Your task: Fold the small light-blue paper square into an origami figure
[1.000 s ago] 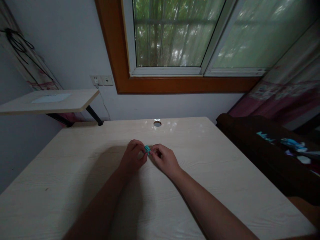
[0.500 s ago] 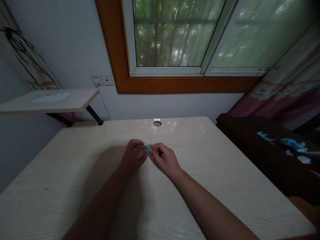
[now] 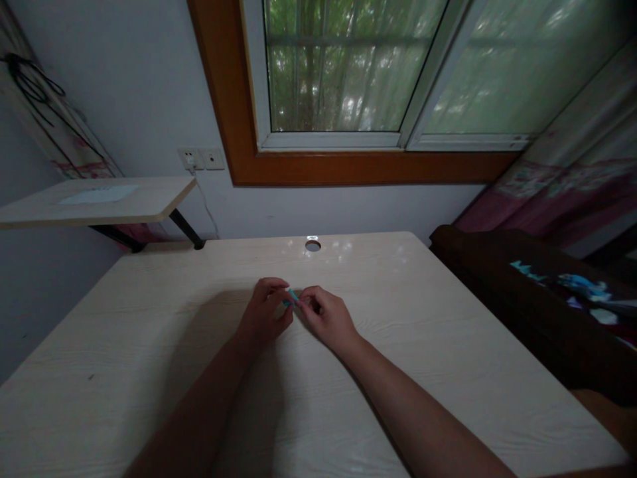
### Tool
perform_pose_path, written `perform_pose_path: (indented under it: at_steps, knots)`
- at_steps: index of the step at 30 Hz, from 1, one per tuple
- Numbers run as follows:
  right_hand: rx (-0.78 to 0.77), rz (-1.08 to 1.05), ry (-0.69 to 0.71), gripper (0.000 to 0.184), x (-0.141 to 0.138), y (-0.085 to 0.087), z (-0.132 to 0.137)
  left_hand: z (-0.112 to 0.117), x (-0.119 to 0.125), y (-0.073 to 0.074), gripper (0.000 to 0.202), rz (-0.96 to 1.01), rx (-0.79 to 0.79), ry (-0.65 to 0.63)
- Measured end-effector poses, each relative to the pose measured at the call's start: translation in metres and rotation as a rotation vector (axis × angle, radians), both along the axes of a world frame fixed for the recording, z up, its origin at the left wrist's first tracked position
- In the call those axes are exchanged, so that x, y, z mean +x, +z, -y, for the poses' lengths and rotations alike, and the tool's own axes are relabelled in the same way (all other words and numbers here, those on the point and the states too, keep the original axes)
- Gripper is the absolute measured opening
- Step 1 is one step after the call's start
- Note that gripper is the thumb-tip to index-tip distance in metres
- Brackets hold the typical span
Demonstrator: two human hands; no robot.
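Note:
A small turquoise piece (image 3: 292,296), perhaps folded paper, is pinched between my two hands above the pale wooden desk (image 3: 378,279). My left hand (image 3: 266,311) grips it from the left, closed around thumb and fingers. From the right, the thumb and index finger of my right hand (image 3: 326,313) press on its near edge. Fingers cover much of the piece, so its full shape is hidden.
A round cable hole (image 3: 313,246) sits near the desk's back edge. A raised shelf (image 3: 99,206) with a sheet of paper (image 3: 99,194) stands at the back left. Beyond the right edge, dark furniture (image 3: 478,265) bears turquoise pieces (image 3: 584,287).
The turquoise piece looks narrower between my fingers and less of it shows. Both hands have stayed in nearly the same place.

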State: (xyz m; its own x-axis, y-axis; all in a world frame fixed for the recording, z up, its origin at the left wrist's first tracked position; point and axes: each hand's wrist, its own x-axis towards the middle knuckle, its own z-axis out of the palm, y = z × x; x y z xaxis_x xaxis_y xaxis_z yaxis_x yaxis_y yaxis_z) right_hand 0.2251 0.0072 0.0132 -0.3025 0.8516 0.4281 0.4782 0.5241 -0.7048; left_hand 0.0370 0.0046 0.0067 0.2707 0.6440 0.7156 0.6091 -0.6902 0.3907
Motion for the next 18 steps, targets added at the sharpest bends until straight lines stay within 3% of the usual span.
perform_pose_path:
  at_steps: [13, 18]
  knots:
    - [0.032, 0.022, 0.046, 0.009, -0.0006, 0.0003, 0.0014, 0.0026, 0.0013, 0.0033, 0.024, 0.033, -0.025, -0.036]
    - [0.079, 0.07, 0.057, 0.011, -0.0008, 0.0051, 0.0035, 0.0027, 0.0006, 0.0026, 0.034, 0.075, -0.052, -0.033]
